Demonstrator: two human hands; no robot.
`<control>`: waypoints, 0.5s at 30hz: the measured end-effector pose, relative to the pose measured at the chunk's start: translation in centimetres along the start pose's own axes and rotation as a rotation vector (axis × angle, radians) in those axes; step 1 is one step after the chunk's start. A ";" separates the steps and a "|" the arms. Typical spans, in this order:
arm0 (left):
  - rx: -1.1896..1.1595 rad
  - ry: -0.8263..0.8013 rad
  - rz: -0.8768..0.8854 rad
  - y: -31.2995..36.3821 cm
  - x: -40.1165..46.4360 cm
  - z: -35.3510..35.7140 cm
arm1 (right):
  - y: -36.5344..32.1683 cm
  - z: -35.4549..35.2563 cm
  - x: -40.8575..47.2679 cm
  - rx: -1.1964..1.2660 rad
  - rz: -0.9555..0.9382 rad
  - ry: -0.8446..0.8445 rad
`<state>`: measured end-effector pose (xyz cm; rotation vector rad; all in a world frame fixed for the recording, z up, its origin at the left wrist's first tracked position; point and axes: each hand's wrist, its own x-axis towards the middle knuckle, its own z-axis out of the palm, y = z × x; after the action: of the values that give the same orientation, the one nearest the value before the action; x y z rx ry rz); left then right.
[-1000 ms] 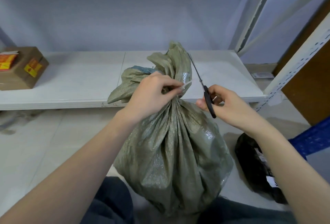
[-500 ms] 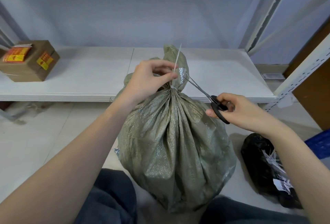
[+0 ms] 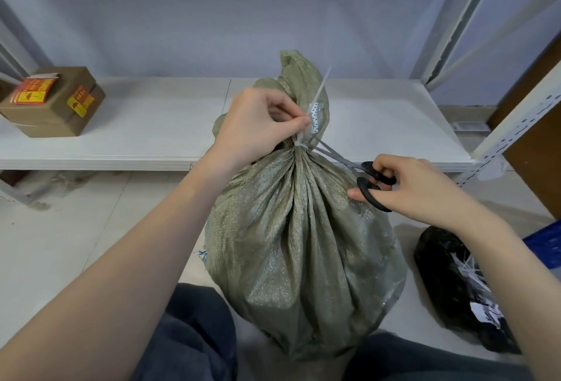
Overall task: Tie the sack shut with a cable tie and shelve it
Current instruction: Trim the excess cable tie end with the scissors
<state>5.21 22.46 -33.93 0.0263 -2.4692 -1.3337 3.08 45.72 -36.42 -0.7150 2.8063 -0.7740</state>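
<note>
The left hand [image 3: 258, 125] is raised with forearm outstretched, thumb and forefinger pinched together; the right hand [image 3: 416, 189] sits lower. Its fingers are threaded through two loops

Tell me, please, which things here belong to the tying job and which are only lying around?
In use:
sack
cable tie, held by left hand
scissors in right hand
shelf, where the sack goes

Lying about:
cardboard box
black bag
</note>
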 end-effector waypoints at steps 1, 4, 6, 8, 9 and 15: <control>0.017 -0.003 0.004 0.2 0.0 0.0 | -0.1 0.0 0.0 -0.009 -0.014 0.003; 0.034 -0.004 0.017 0.4 -0.1 -0.1 | -0.5 0.1 -0.1 -0.040 -0.054 0.049; 0.041 0.002 0.020 0.5 -0.1 -0.2 | -0.7 0.2 -0.1 -0.061 -0.063 0.083; 0.045 0.003 0.019 0.4 -0.1 -0.2 | -0.9 0.2 -0.1 -0.067 -0.063 0.105; 0.045 0.003 0.019 0.4 -0.1 -0.2 | -0.9 0.2 0.0 -0.066 -0.064 0.110; 0.004 0.011 0.006 0.1 0.0 -0.3 | -0.7 0.3 0.1 -0.074 -0.065 0.119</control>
<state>5.28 22.32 -33.67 0.0268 -2.4609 -1.3224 3.31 45.04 -36.32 -0.8007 2.9462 -0.7500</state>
